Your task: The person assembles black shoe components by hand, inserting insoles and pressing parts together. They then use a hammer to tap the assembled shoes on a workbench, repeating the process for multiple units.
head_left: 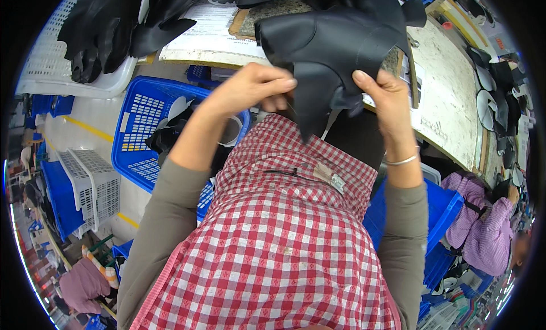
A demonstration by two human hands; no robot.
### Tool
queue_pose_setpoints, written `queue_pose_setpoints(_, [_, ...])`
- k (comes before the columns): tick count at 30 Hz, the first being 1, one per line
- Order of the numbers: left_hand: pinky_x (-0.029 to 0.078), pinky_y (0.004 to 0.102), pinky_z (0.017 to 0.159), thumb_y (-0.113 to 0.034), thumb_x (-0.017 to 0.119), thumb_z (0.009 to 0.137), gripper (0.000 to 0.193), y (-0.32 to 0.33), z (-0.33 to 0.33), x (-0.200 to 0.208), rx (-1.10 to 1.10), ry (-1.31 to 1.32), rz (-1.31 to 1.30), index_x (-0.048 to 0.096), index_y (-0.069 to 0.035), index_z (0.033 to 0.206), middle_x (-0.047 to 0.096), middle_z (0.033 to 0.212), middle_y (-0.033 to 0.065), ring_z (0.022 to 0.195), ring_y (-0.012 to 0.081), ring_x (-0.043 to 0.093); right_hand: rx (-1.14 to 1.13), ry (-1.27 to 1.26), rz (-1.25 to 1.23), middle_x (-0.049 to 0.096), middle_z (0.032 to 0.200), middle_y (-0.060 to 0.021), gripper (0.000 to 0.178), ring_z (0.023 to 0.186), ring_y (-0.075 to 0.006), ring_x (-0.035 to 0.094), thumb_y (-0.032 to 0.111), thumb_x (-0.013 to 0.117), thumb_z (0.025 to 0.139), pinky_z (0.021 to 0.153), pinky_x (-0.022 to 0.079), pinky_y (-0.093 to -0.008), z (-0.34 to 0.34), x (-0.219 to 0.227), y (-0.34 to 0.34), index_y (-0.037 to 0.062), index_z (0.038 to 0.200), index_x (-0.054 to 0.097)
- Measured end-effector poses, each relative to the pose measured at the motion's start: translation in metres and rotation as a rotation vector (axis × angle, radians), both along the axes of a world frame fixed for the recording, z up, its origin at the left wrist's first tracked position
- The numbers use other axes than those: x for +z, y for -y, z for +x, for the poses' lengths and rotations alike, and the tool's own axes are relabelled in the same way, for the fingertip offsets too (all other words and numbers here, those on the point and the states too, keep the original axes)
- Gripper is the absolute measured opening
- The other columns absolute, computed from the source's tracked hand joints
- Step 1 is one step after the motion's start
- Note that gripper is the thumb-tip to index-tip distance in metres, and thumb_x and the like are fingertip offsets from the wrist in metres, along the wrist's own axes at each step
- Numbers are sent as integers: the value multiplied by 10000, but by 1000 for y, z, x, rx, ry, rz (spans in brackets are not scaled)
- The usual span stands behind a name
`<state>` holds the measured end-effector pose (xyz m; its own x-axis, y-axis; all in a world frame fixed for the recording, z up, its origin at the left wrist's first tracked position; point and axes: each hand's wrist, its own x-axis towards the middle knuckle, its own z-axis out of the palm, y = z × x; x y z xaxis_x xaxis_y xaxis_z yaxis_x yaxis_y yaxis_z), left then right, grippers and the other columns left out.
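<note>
A black leather shoe-upper piece (341, 43) with stitched seams hangs over the edge of the worktable in front of me. My right hand (389, 94) grips its lower right edge, thumb on top. At the left edge of the leather, my left hand (256, 88) is closed in a pinch, slightly blurred. Something thin shows below those fingers, too fine to make out. The leather's pointed lower flap (311, 100) dangles between my hands, above my checked apron (284, 216).
More black leather pieces lie in a white crate (108, 88) at far left and on the table (449, 111) at right. A blue basket (128, 142) with cut pieces stands left of me. Blue crates (443, 210) and a person in a purple top (489, 239) are at right.
</note>
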<state>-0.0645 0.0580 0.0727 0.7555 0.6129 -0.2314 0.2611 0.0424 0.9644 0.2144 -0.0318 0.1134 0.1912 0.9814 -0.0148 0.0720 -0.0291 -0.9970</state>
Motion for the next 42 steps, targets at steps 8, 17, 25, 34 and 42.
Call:
queue_pose_setpoints(8, [619,285,642,-480,516,1078,590,23,-32,9,109,365,-233,729,65,1002,756,917,189,724,212,752,703,1637,691,625,733,1,172,730,-183,621,148,679,698,714,483,-317,-4,67,75,86,857,695])
queue_pose_setpoints(17, [682,412,694,-535,541,1046,744,74,19,-60,-221,294,-888,540,168,1289,694,1092,317,940,336,763,602,1543,862,529,683,10,85,705,-151,549,149,702,769,678,436,-301,-12,18,98,77,755,659])
queue_pose_setpoints(25, [550,485,830,-92,818,792,451,95,40,-36,-65,-236,691,598,7,1172,675,1025,235,965,476,654,546,1363,548,580,773,-30,164,734,-210,594,122,695,738,644,501,-342,-16,-13,114,84,895,665])
queue_pose_setpoints(34, [545,267,815,-40,717,936,172,90,68,-8,-294,-108,189,730,10,1100,733,883,45,869,101,675,432,1292,404,631,769,-44,213,720,-221,622,129,764,703,629,521,-355,-12,-29,120,88,900,696])
queue_pose_setpoints(42, [558,242,822,28,717,927,240,108,64,-21,-83,161,-242,739,13,1166,775,1011,72,913,94,703,107,-106,-377,749,751,-49,212,688,-75,689,159,864,859,593,515,-257,2,-44,134,51,866,682])
